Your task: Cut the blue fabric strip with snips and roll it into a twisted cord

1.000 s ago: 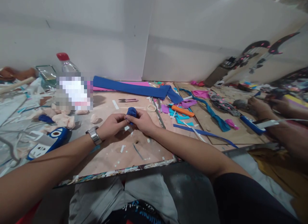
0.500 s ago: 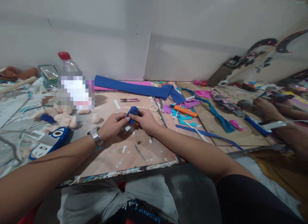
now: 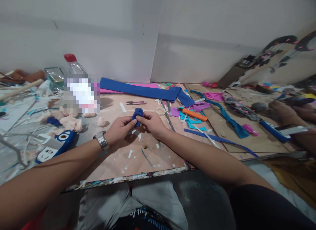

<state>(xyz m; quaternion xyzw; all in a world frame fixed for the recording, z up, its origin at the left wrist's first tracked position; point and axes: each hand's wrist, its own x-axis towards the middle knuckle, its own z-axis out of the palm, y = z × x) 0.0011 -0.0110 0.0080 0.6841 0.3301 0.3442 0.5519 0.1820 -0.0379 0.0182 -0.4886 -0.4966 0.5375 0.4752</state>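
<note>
A small bunched blue fabric rosette (image 3: 137, 116) is pinched between my two hands, just above the work board. My left hand (image 3: 120, 127), with a metal watch (image 3: 101, 140) on its wrist, grips it from the left with thumb and fingers. From the right, my right hand (image 3: 154, 124) presses its thumb and fingers on the same piece. Thread snips (image 3: 136, 103) lie just beyond my hands. Farther back stretches a long folded blue fabric strip (image 3: 138, 91). Several peach fabric pieces (image 3: 101, 121) rest left of my hands, with a dark blue scrap (image 3: 53, 121) among them.
An orange cutter (image 3: 194, 114) and a tape ring (image 3: 161, 111) lie to the right among coloured scraps. A blue-and-white power strip (image 3: 56, 147) and a red-capped bottle (image 3: 76, 67) stand left. At far right, a co-worker's hand (image 3: 278, 109) is near another power strip (image 3: 275, 131).
The view has shifted slightly left, so things appear farther right. My hands still hold the blue fabric rosette, which looks slightly turned.
</note>
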